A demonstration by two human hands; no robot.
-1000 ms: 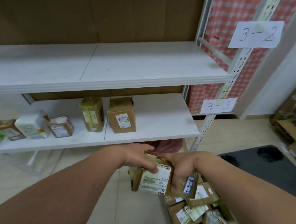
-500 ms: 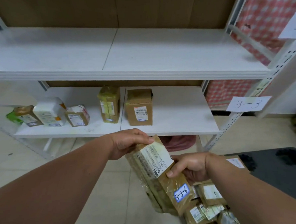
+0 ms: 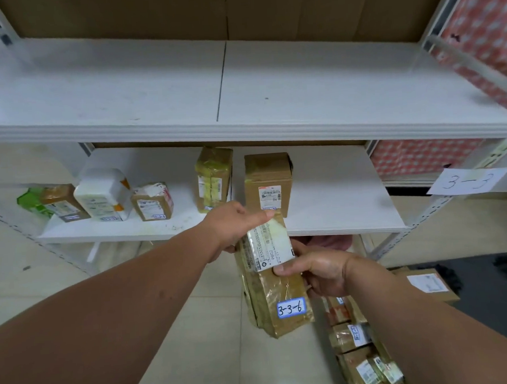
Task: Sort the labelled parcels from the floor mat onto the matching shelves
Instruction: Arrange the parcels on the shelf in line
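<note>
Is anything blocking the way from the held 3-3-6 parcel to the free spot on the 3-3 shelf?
Nothing visible does. Both the left hand and right hand hold the 3-3-6 parcel before the 3-3 shelf, whose board right of the brown box is bare.

pale tiled floor (image 3: 195, 341) — red checked cloth (image 3: 478, 18) behind rack

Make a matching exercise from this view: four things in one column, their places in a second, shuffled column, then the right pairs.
Things:
1. tape-wrapped brown parcel labelled 3-3-6
2. plain brown cardboard box
3. white rounded package
4. white paper sign reading 3-3

Places:
A. left part of the lower shelf
B. on the right upright of the rack
C. held in both hands
D. lower shelf, near the middle

Pairs: 1-C, 2-D, 3-A, 4-B
</note>
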